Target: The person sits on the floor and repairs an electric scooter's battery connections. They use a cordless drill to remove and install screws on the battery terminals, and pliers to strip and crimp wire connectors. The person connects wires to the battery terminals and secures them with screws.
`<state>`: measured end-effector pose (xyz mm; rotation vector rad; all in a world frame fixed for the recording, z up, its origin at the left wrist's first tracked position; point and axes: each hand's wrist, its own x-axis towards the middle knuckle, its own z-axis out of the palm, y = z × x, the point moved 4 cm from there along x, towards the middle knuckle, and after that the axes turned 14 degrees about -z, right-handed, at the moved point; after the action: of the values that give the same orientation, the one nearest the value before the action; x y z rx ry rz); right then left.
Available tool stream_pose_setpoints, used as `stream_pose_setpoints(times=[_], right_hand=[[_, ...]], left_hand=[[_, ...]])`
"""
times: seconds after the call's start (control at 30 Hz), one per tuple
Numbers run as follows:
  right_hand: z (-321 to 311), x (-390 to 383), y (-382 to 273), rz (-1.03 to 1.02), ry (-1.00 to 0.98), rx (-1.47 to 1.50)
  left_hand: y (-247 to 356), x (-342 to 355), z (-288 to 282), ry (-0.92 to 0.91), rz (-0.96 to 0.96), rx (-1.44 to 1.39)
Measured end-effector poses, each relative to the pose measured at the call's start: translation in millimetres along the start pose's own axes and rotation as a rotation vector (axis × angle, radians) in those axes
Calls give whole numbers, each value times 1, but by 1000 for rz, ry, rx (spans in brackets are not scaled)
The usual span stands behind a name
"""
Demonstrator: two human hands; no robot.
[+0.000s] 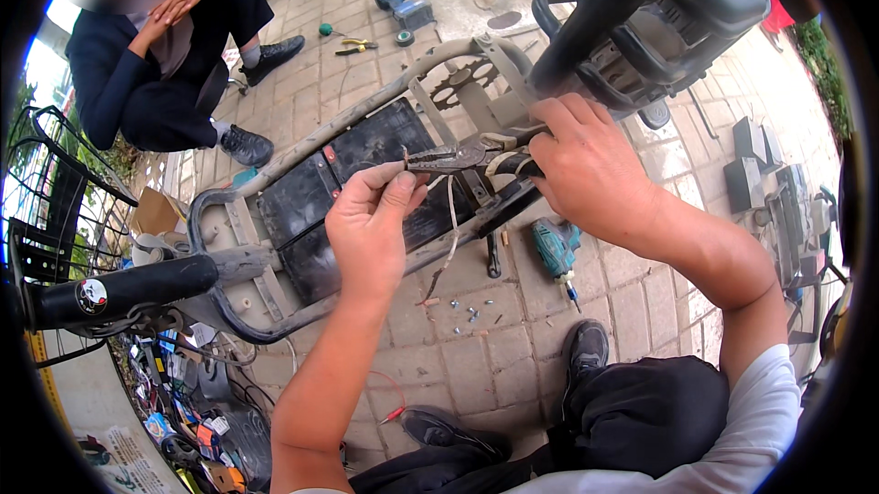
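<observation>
My right hand (pixel 591 164) is closed round the handles of a pair of pliers (pixel 449 158), whose jaws point left. At the jaw tips my left hand (pixel 368 228) pinches a small copper-coloured piece (pixel 406 155), too small to name surely. Both hands are above the frame of an electric bike (pixel 339 116). Black batteries (pixel 298 206) lie side by side within that frame, under my left hand. A pale wire (pixel 453 228) hangs down below the pliers. The right fingers partly hide the handles.
A teal power drill (pixel 556 249), a black wrench (pixel 494 258) and several screws lie on the paving near my feet. Beyond the frame are yellow-handled pliers (pixel 355 46) and a blue drill (pixel 403 7). A person (pixel 165 54) squats at far left. Mixed parts (pixel 206 421) fill the lower left.
</observation>
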<state>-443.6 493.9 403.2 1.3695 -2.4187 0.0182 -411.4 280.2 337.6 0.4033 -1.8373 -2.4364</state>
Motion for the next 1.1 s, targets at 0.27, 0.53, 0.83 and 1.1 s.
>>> stream_pose_setpoints(times=[0.27, 0.53, 0.83, 1.1], right_hand=[[-3, -1, 0, -20, -26, -30], [1, -5, 4, -28, 14, 26], [10, -18, 10, 76, 24, -45], [19, -101, 3, -12, -872, 594]], left_hand=[[4, -3, 0, 17, 55, 153], [4, 0, 8, 31, 138, 488], [-4, 2, 18, 129, 380, 849], [17, -11, -21, 41, 194, 597]])
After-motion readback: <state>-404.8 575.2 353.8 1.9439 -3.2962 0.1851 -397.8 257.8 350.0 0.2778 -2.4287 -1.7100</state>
